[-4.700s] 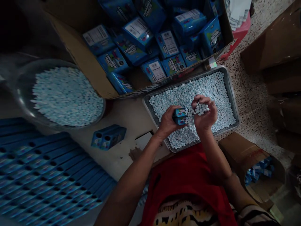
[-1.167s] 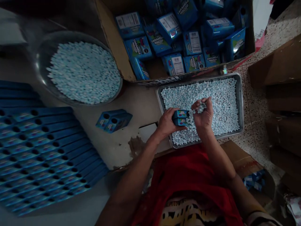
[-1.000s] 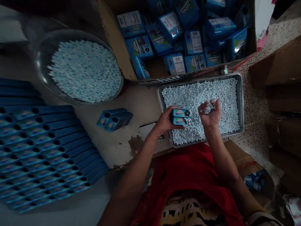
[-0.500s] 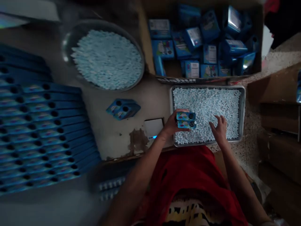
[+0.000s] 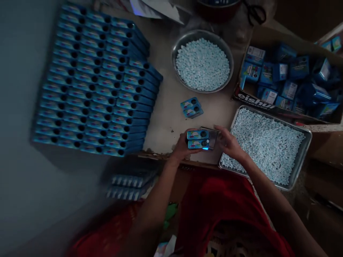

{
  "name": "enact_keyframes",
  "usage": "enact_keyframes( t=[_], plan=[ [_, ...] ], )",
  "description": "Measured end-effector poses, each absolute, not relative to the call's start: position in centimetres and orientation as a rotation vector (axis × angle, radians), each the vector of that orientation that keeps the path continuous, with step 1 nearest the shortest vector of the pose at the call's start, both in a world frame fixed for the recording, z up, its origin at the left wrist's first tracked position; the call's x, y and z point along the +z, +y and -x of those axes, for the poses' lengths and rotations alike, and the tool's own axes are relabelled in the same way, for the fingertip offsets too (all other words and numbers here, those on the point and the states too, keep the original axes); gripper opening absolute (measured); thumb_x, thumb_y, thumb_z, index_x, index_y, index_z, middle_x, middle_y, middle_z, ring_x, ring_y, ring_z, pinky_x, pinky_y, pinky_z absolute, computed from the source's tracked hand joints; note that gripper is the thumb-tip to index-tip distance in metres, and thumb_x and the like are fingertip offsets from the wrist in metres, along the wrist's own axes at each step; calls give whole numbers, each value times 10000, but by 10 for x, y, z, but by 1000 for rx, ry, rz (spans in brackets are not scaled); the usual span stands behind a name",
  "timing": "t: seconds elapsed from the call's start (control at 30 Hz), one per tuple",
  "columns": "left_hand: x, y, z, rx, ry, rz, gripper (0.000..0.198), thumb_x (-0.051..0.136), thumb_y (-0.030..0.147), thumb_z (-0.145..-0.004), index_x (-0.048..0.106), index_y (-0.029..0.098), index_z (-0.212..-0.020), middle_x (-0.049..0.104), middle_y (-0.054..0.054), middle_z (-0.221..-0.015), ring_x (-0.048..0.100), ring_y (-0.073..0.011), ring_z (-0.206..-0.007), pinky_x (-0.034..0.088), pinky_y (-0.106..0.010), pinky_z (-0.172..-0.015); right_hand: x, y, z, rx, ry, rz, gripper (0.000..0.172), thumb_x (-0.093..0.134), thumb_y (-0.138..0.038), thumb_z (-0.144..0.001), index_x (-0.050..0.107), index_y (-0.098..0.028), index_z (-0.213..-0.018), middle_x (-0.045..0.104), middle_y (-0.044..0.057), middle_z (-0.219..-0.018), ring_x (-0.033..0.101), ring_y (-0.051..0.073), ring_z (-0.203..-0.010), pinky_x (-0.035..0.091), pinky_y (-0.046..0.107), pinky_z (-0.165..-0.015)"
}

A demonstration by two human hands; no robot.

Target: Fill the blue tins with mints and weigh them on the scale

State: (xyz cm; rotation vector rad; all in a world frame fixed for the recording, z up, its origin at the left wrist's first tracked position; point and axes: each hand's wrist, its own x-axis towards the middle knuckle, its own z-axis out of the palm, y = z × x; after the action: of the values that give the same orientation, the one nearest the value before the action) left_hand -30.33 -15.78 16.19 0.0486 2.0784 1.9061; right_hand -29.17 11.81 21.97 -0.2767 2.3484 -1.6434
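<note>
At the frame's centre, the left hand [image 5: 182, 148] is clasping two blue Caramelo Macizo boxes [image 5: 197, 137] together, partly covering a flat device [image 5: 213, 137] with a blue-lit display. Just right, the right hand [image 5: 229, 142] is hovering half-curled beside a metal tray [image 5: 300, 161] of candies [image 5: 264, 146]; whether it's holding anything is unclear.

The two small rectangular blue cardboard boxes [image 5: 196, 135] bear white lettering, touches of red, and dark circles. The small round pellets [image 5: 264, 146] in the silver-grey rectangular metal tray [image 5: 299, 160] mix pale blue with white; the cloth apron [image 5: 217, 192] is deep red, the beige desk [image 5: 166, 125] patched with brown.
</note>
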Motion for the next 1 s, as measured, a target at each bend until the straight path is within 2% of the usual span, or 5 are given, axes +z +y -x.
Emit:
enact_keyframes(
  t=[0.3, 0.43, 0.63, 0.87, 1.0],
  plan=[
    [169, -174, 337, 2020, 1977, -90, 962, 1095, 482, -519, 648, 231, -1333, 772, -117, -1303, 775, -327, -1163, 673, -441, -972, 206, 70, 360, -1679, 2290, 415, 599, 604, -103, -795, 764, -267, -1349, 817, 56, -1181, 763, 223, -966, 593, 355, -906],
    [157, -119, 353, 2088, 2083, -98, 987, 1080, 491, -564, 600, 263, -1396, 732, -115, -1395, 753, -325, -1239, 637, -490, -1072, 212, 104, 366, -1746, 2396, 97, 574, 606, -125, -777, 786, -273, -1300, 814, 10, -987, 719, 186, -768, 585, 336, -792],
    [109, -39, 406, 2120, 2162, 20, 951, 1056, 538, -496, 625, 228, -1285, 753, -109, -1257, 759, -345, -1177, 591, -602, -1101, 222, 188, 325, -1465, 2923, -412, 252, 663, -287, -901, 828, -266, -1090, 805, 52, -988, 712, 201, -802, 589, 370, -829],
    [138, -57, 386, 1990, 2336, -95, 1202, 1108, 392, -434, 560, 275, -1497, 665, -175, -1475, 595, -431, -1476, 472, -661, -1234, 227, 264, 202, -1254, 2973, -1069, 335, 671, -542, -905, 808, -240, -946, 841, 94, -931, 774, 273, -801, 651, 428, -731],
    [198, -57, 391, 1866, 2655, -457, 654, 957, 357, -798, 698, 315, -1398, 736, -126, -1355, 682, -380, -1324, 502, -578, -1228, 224, 262, 129, -1147, 2971, -1445, 340, 665, -579, -899, 775, -260, -854, 813, 100, -802, 747, 317, -687, 641, 491, -636]
  ],
)
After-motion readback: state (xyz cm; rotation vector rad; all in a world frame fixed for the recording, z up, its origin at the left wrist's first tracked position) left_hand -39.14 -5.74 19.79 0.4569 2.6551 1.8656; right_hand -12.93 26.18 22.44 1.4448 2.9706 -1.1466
